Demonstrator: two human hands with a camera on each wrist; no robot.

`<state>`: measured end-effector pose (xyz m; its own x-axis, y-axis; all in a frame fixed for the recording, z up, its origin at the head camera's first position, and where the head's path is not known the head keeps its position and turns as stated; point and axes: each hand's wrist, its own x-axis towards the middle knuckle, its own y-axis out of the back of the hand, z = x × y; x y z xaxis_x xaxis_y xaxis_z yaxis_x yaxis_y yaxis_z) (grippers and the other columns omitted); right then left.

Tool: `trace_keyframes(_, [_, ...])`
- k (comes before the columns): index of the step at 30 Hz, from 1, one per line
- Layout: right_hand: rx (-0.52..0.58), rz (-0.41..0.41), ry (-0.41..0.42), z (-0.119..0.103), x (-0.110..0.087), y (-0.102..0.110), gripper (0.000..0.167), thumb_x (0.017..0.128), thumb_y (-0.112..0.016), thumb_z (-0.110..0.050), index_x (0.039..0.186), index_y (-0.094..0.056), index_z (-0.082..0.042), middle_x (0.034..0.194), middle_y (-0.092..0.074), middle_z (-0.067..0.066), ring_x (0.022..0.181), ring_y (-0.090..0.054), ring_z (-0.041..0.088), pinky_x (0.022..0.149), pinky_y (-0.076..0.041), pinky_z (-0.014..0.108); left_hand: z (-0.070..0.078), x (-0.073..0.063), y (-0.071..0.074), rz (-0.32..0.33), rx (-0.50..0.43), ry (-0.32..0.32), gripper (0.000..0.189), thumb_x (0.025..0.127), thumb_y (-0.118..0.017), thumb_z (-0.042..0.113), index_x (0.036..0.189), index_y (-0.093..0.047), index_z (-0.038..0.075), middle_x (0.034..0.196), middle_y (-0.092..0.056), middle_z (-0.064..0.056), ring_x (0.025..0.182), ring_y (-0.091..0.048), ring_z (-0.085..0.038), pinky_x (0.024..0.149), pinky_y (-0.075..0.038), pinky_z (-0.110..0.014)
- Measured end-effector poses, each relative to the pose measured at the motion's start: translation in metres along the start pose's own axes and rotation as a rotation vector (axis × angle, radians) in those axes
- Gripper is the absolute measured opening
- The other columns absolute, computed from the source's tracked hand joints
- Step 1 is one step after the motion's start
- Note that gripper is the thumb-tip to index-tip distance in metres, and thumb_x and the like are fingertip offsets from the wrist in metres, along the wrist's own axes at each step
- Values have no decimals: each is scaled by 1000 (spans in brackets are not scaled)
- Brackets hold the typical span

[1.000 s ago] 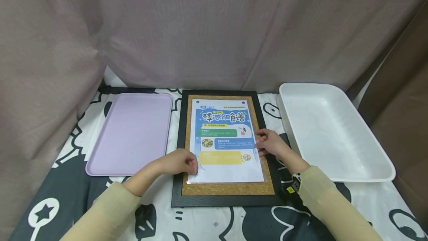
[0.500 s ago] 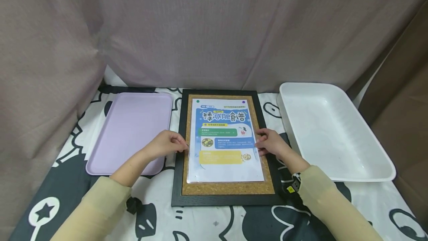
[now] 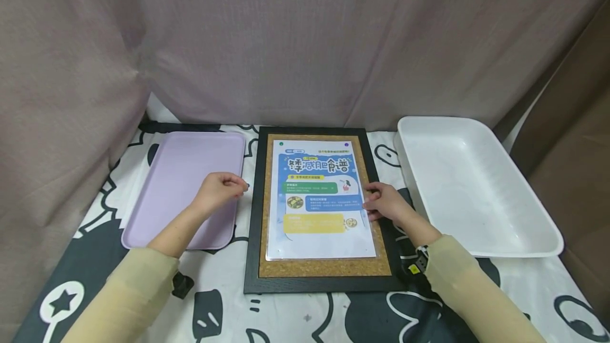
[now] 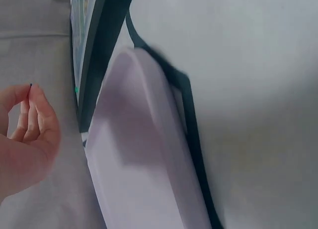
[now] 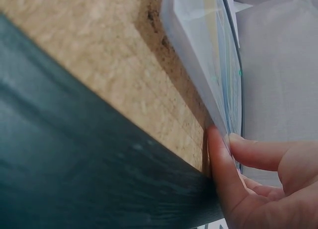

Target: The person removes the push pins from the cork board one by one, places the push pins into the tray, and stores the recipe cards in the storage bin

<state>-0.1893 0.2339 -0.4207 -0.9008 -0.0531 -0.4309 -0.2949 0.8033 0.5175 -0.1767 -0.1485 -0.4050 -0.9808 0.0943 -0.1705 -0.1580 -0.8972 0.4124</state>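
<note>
Pale yellow sleeves (image 3: 481, 292), dark right-wrist device (image 3: 422, 259) with yellow marking (image 3: 413, 269)

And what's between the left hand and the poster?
In the head view, a sliver of patterned cloth, the black frame and a thin strip of corkboard lie between the left hand and the poster.

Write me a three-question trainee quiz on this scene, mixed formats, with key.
1. Multiple choice: by which edge does the right grip pinch the poster?
(a) top
(b) right
(c) bottom

2. True or false: the left grip is touching the poster.

3. Fill the gap: the ____ tray lies to the left of the black frame.

Key:
1. (b) right.
2. False: it is apart from the poster, pinching a tiny dark object.
3. Purple.
</note>
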Motion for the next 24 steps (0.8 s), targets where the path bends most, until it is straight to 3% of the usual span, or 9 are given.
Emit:
trace_keyframes(11, [3,-3,1,-2,1,-2,60,86,-59,1,139,-32,5,88,-54,10,60,-59,10,57,-54,25,-5,8,26,141,5,46,29,84,-60,11,101,-64,-11,60,-58,17,59,-55,3,62,-46,-13])
trace_keyframes(17, [0,3,-12,0,-1,1,60,86,-58,1,140,-32,5,88,-54,10,59,-59,11,56,-54,25,-3,17,34,159,-14,54,31,84,-60,11,103,-62,-13,58,-56,18,57,-55,4,61,-47,-13])
trace_keyframes(24, [-5,4,-8,1,1,0,60,86,-59,0,140,-32,5,88,-54,10,60,-59,11,56,-54,25,-3,28,47,228,69,79,31,85,-61,16,104,-65,-9,57,-55,19,56,-53,6,59,-44,-11])
